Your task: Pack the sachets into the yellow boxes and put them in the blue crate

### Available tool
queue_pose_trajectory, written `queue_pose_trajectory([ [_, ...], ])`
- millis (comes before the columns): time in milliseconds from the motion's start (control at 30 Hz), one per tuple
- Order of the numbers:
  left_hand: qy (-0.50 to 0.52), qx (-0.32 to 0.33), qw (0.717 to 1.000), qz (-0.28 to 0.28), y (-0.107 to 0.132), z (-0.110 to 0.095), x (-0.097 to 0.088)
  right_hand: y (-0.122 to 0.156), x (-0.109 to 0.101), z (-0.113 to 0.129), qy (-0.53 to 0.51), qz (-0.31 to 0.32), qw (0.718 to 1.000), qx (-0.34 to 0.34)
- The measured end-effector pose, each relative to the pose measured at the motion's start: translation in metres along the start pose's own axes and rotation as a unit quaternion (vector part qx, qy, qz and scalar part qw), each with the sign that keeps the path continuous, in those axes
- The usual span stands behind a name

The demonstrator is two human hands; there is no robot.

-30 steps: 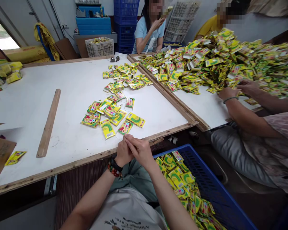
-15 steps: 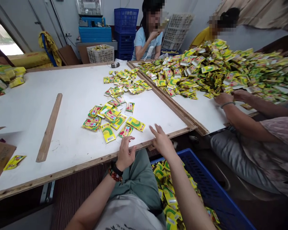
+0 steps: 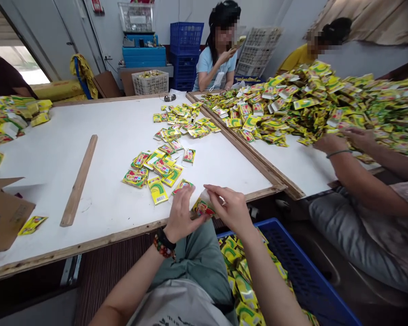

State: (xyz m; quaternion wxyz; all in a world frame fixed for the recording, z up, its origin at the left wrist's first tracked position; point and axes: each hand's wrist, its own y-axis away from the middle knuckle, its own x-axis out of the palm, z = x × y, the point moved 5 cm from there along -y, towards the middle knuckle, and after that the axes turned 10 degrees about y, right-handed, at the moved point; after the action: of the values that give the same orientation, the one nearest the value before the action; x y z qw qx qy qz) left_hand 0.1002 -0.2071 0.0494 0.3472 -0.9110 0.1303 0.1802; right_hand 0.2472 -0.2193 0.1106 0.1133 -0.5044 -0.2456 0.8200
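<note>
My right hand point(image 3: 229, 208) pinches a yellow foil sachet point(image 3: 203, 206) above the near edge of the white table point(image 3: 88, 158). My left hand point(image 3: 181, 215), with beaded bracelets on its wrist, lies beside it, its fingers over another sachet point(image 3: 182, 185) and its thumb at the held sachet's lower edge. Whether that thumb grips is hidden. A loose scatter of yellow sachets point(image 3: 166, 165) lies just beyond my hands, including one with a barcode point(image 3: 158, 190).
A blue crate point(image 3: 302, 258) full of sachets stands below my right arm. A co-worker's hands point(image 3: 346, 142) work at a large sachet heap point(image 3: 309, 108) on the adjoining table. A wooden strip point(image 3: 79, 181) and cardboard box point(image 3: 5, 213) are at left.
My hands have come together from their spread positions over the table edge. A sachet from the near scatter is now up between them, pinched by my right hand.
</note>
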Motion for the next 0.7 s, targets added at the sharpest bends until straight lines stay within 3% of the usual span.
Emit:
queue_pose_trajectory([
  [67,0.062,-0.003,0.997,0.052,0.005,0.003,0.008,0.008,-0.002,0.01,-0.062,-0.009,0.997,0.048],
  [133,0.091,-0.025,0.993,0.066,0.013,0.009,0.013,0.014,0.003,0.012,-0.107,-0.022,0.989,0.103],
  [200,0.091,-0.065,0.993,0.045,0.019,0.014,0.014,0.018,0.011,0.011,-0.152,-0.03,0.978,0.143],
  [300,0.095,-0.109,0.989,-0.018,0.022,0.021,0.009,0.019,0.026,0.01,-0.277,0.016,0.943,0.181],
  [400,0.099,-0.081,0.989,-0.071,0.02,0.024,0.001,0.021,0.041,0.014,-0.398,0.072,0.892,0.203],
  [467,0.087,-0.066,0.991,-0.082,0.02,0.026,-0.001,0.024,0.048,0.018,-0.395,0.08,0.892,0.206],
  [600,0.078,-0.07,0.992,-0.072,0.023,0.031,0.003,0.033,0.054,0.023,-0.263,0.017,0.94,0.217],
  [700,0.079,-0.041,0.994,-0.069,0.026,0.029,0.007,0.038,0.06,0.022,-0.309,-0.011,0.911,0.272],
])
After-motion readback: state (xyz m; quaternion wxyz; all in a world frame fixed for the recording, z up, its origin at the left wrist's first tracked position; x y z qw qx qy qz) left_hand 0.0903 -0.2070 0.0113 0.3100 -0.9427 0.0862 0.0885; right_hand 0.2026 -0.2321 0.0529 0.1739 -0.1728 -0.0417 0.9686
